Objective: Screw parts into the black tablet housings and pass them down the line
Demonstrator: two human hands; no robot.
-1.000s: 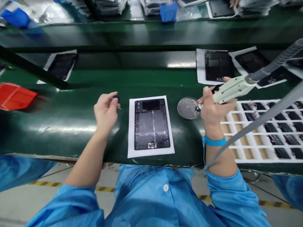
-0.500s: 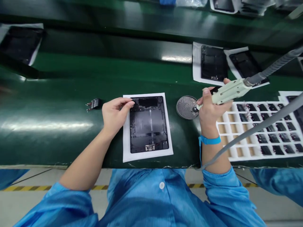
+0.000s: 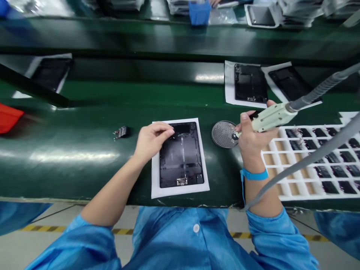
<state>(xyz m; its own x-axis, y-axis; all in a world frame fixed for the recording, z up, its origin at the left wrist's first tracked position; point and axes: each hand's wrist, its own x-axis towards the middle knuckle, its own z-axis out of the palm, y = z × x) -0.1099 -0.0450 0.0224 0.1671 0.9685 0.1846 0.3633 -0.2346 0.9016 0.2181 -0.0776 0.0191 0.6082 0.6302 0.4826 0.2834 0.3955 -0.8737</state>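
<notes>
A dark tablet back housing lies on a white sheet on the green belt in front of me. My left hand rests on the housing's upper left corner, its fingers curled and pressed down there. My right hand grips a pale green electric screwdriver with a grey hose; its tip touches a round perforated metal dish. A small black component lies on the belt to the left of my left hand.
A white gridded tray of small black parts sits at the right. Two more housings on white sheets lie beyond it, another at far left. A red bin is at the left edge; stacked items and a blue box are at the back.
My left hand, which held the small black component a second ago, set it down on the belt and moved right onto the housing's upper left corner. The right hand stayed at the dish.
</notes>
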